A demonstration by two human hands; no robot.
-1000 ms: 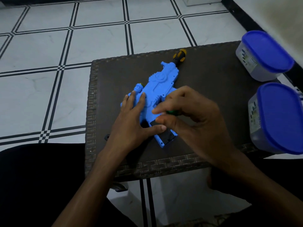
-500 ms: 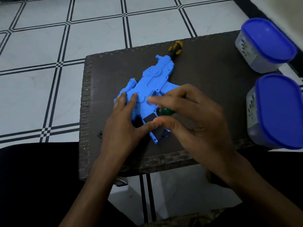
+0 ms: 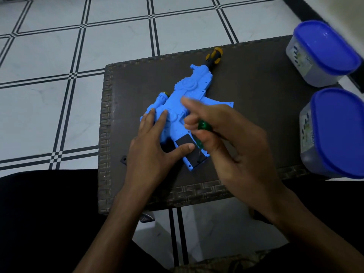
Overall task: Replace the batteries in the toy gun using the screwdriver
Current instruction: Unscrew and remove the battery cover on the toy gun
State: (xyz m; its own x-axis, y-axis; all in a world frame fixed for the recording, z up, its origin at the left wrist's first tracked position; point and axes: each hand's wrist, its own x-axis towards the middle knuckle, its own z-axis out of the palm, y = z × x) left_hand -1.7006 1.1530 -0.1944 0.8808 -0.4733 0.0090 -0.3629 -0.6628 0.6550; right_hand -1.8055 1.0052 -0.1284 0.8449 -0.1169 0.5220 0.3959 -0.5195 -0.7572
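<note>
Toy gun [image 3: 189, 107] flat at counter [image 3: 266, 99] centre, muzzle toward 1 o'clock. Judged light, rigid, slick plastic; best braced on body. Left hand [image 3: 155, 146] spread, pressing body, thumb on dark battery cover [image 3: 187, 143]. Right hand [image 3: 226, 138] curled round green screwdriver [image 3: 203, 127], forefinger raised. Blue-lidded containers [image 3: 325, 50] at 3 o'clock.

hands [image 3: 151, 152] [image 3: 232, 146] on blue toy gun [image 3: 189, 99]

Dim, bluish light; wide-angle bending at edges; slight motion blur
</note>
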